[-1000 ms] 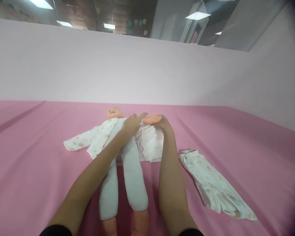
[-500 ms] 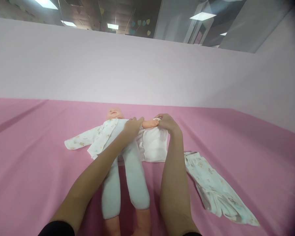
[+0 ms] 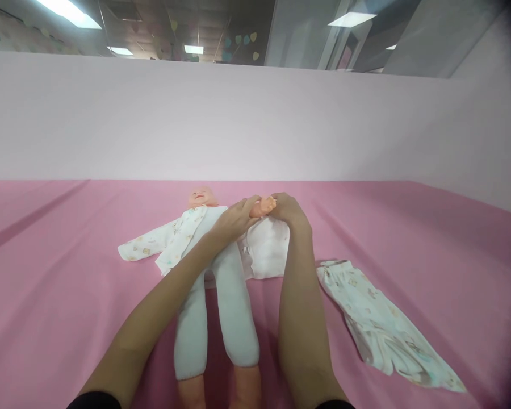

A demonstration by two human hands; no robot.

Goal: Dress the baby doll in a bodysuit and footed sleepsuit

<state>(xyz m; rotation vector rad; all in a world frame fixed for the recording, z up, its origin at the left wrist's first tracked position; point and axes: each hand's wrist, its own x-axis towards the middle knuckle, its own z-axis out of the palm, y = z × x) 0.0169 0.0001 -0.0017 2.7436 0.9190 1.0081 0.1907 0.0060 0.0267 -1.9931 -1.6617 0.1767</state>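
Observation:
A baby doll (image 3: pixel 227 289) with a white cloth body lies on its back, head at the far end and legs toward me. A white printed baby jacket (image 3: pixel 181 234) covers its arm and side on the left; the jacket's other half (image 3: pixel 270 250) is spread, inside up, under the bare arm on the right. My left hand (image 3: pixel 238 218) is closed round that arm near the wrist, and the small doll hand (image 3: pixel 267 205) sticks out past my fingers. Beside it my right hand (image 3: pixel 287 210) is curled; its fingertips are hidden behind the doll's hand.
Folded white printed baby trousers (image 3: pixel 383 324) lie to the right of my right forearm. A pink sheet (image 3: pixel 68 307) covers the surface. Behind it stands a white wall panel (image 3: pixel 221 119) with glass (image 3: pixel 306 34) above.
My left hand has shifted right along the doll's arm and now grips it near the wrist. The doll's hand has lifted slightly. The white cloth seen at my right fingertips is now hidden.

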